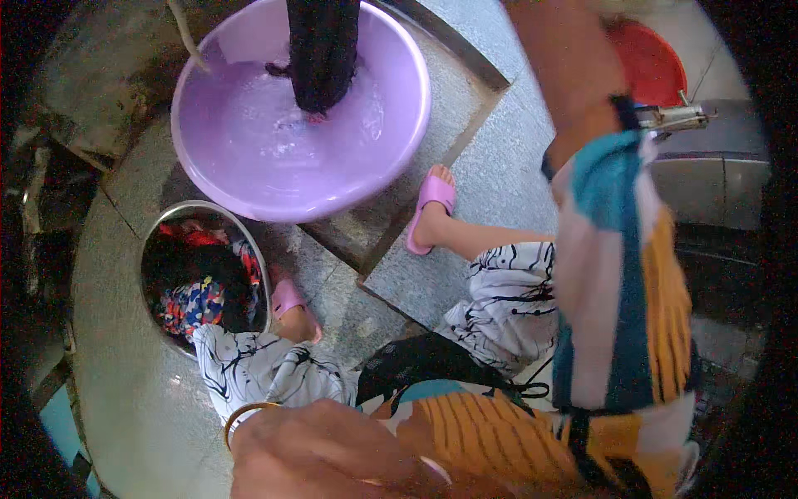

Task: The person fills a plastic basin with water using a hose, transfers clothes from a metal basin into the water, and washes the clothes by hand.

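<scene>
A long dark cloth (320, 58) hangs from the top edge into a big purple tub (399, 166) of water. Its lower end touches the water; what holds its upper end is out of the picture. My right forearm, in a patterned sleeve (619, 274), reaches up past the top edge, so my right hand cannot be seen. Low in the picture, my left hand (324, 449) is near my waist beside a gold-coloured bangle (241, 416). It is blurred, and its fingers cannot be made out.
A metal basin (268, 287) of dark and multicoloured clothes stands by my pink slippers (436, 195). A pale hose (189, 37) hangs over the tub's left rim. A red basin (652, 62) and metal tap (677, 116) are at the upper right. The tiled floor has a raised edge.
</scene>
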The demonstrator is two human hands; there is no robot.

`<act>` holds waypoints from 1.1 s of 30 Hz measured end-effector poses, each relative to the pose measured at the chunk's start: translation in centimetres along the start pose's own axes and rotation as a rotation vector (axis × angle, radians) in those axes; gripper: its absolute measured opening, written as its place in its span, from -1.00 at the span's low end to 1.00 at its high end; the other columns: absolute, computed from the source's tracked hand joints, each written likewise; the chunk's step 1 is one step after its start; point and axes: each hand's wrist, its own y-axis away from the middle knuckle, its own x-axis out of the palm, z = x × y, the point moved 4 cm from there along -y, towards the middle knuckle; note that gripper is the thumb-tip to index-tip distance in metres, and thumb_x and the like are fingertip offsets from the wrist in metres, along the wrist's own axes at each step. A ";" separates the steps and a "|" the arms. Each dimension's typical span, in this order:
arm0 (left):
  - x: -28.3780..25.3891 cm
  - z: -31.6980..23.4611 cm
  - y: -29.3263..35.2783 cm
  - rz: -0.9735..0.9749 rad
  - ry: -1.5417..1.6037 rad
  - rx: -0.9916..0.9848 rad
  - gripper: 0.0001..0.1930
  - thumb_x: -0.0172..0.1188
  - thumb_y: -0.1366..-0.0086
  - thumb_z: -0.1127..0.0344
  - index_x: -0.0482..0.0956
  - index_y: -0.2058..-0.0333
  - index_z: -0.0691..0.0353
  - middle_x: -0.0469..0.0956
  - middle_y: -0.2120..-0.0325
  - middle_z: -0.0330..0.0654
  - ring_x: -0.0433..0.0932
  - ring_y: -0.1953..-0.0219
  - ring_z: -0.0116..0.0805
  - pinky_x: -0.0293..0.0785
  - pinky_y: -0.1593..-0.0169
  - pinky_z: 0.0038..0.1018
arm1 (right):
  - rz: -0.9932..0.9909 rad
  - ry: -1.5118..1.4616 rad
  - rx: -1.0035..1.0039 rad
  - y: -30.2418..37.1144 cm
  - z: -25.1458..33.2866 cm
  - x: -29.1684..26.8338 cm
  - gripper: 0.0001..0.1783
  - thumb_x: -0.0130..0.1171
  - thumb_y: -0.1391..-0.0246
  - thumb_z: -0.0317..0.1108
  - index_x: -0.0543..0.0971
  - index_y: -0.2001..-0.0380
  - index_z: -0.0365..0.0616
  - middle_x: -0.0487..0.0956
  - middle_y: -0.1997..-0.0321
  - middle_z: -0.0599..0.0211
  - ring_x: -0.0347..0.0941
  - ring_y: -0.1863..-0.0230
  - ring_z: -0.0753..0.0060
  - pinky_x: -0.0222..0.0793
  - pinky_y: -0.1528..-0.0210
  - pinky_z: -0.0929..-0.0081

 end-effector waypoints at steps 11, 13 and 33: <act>-2.5 0.0 -0.4 -0.055 -0.015 -0.156 -0.63 -0.12 -0.18 0.54 0.46 0.20 -0.19 0.49 0.45 0.02 0.48 0.55 -0.36 0.42 0.52 -0.59 | 0.724 -0.578 1.759 42.7 11.3 14.9 -0.59 -0.05 0.25 -0.54 0.43 0.19 -0.12 0.48 0.30 0.10 0.39 0.18 0.12 0.30 0.14 0.23; -2.6 0.3 0.0 -0.100 -0.032 -0.054 -0.65 -0.10 -0.17 0.52 0.47 0.21 -0.17 0.50 0.46 0.01 0.48 0.55 -0.36 0.41 0.52 -0.60 | 0.198 -1.064 2.087 40.7 11.7 16.0 -0.74 -0.09 0.12 -0.47 0.43 0.28 -0.19 0.47 0.42 0.18 0.42 0.36 0.20 0.35 0.37 0.18; -8.3 4.2 4.5 -0.080 -1.828 -0.787 -0.91 0.03 0.07 0.35 0.46 0.57 0.21 0.43 0.57 -0.16 0.46 0.46 -0.31 0.37 0.46 -0.44 | 0.731 -0.494 0.046 24.5 24.8 14.0 -0.63 0.04 0.28 -0.50 0.41 0.25 -0.20 0.43 0.26 0.07 0.32 0.19 0.02 0.23 0.12 0.26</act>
